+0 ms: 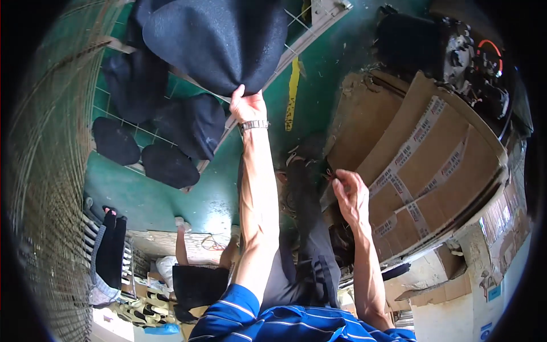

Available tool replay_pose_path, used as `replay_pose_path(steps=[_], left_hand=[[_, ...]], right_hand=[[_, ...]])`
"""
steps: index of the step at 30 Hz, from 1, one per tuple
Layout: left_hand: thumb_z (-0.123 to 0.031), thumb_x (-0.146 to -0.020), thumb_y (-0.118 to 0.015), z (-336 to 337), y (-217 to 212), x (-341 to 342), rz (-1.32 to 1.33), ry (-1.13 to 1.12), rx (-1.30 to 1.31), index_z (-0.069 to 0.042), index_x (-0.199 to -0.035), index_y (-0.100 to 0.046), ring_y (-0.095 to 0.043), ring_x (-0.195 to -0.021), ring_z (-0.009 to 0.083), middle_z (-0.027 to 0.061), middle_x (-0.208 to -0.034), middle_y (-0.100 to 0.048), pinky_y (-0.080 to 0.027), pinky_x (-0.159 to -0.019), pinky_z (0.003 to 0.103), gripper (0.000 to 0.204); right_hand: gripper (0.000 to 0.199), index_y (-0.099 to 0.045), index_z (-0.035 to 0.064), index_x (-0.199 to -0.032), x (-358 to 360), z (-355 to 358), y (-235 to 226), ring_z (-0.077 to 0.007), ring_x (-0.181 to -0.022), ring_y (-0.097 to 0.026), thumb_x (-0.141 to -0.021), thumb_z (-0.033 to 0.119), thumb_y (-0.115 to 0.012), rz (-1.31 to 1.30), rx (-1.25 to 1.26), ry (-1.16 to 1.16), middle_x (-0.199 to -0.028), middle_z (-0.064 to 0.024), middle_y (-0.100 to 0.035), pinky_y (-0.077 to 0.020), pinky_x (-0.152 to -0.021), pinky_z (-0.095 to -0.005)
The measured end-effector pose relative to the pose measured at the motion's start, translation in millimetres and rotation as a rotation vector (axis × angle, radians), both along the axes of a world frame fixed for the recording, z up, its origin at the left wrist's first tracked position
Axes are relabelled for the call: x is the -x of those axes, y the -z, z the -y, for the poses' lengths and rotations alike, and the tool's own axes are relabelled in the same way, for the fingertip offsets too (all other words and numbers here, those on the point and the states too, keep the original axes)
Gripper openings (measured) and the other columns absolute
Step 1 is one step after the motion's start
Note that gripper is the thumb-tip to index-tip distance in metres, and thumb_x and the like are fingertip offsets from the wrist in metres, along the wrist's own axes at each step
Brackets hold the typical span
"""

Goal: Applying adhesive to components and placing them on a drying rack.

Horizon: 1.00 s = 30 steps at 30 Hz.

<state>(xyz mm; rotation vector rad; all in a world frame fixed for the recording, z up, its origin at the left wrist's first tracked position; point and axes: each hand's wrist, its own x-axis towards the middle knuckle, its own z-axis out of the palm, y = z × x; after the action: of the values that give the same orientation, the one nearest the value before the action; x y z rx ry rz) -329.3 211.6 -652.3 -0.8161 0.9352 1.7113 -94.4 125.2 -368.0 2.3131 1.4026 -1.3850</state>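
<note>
Spreading beyond hands (pixel 248 107), gripped black sheet (pixel 216 43)

We lose the top of a large black sheet (pixel 211 45) beyond the upper edge; it hides most fingers of the left hand (pixel 249 107) from us. We cannot make out the tiny reddish thing (pixel 329 172) beside the right hand (pixel 352 196).

Has the left hand (pixel 248 108) on one sheet (pixel 219 43) ahead, with other sheets (pixel 188 121) to its left on the gridded frame (pixel 319 31), netting (pixel 45 199) farther left; has the right hand (pixel 352 196) by the cardboard (pixel 439 165), tape (pixel 292 94) lying between cardboard and frame.
</note>
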Motion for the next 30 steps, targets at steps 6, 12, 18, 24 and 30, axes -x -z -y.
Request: replay_pose_path(steps=[6,12,18,24,30], left_hand=[[-0.005,-0.098,-0.061,65,133,-42,0.250,0.023,0.341,0.004,-0.134,-0.054,-0.063,-0.120,0.0414,0.0251,-0.133,-0.062,-0.057,-0.101,0.062,0.038],[-0.013,-0.099,-0.069,82,137,-44,-0.026,0.335,0.542,0.010,-0.138,-0.040,-0.068,-0.106,0.0428,0.0263,-0.122,-0.059,-0.066,-0.090,0.051,0.053],[-0.006,-0.086,-0.081,90,116,-25,-0.199,0.955,0.803,-0.001,-0.150,-0.023,-0.071,-0.099,0.0393,0.0273,-0.120,-0.063,-0.066,-0.077,0.054,0.087],[-0.018,-0.077,-0.086,113,43,7,-0.458,1.859,0.792,-0.007,-0.137,-0.060,-0.074,-0.083,0.0225,0.0143,-0.106,-0.075,-0.061,-0.068,0.039,0.067],[-0.013,-0.072,-0.082,126,-119,42,-0.548,1.778,0.410,-0.016,-0.075,-0.060,-0.057,-0.058,0.0159,-0.0008,-0.070,-0.057,-0.046,-0.049,0.037,0.022]], right_hand=[[0.032,-0.070,-0.0001,-0.121,-28,64,44,-0.0211,-0.087,-0.067,-0.095,0.019,-0.070,0.018,0.205,0.012,-0.103,-0.0123,-0.070,-0.0552,-0.078,-0.0338],[0.032,-0.072,0.0002,-0.118,-25,69,39,-0.0274,-0.090,-0.069,-0.092,0.018,-0.070,-0.019,0.248,0.129,-0.108,-0.0167,-0.071,-0.0554,-0.082,-0.0386],[0.033,-0.072,0.0002,-0.119,-15,61,14,-0.0262,-0.087,-0.068,-0.092,0.019,-0.069,-0.072,0.172,0.194,-0.109,-0.0160,-0.071,-0.0557,-0.080,-0.0371],[0.033,-0.071,0.0004,-0.118,-20,72,-47,-0.0282,-0.087,-0.069,-0.093,0.022,-0.068,-0.125,0.068,0.233,-0.107,-0.0171,-0.071,-0.0560,-0.082,-0.0379],[0.035,-0.072,0.0014,-0.117,-39,94,-148,-0.0287,-0.093,-0.072,-0.092,0.026,-0.071,-0.171,-0.104,0.245,-0.104,-0.0165,-0.074,-0.0566,-0.083,-0.0373]])
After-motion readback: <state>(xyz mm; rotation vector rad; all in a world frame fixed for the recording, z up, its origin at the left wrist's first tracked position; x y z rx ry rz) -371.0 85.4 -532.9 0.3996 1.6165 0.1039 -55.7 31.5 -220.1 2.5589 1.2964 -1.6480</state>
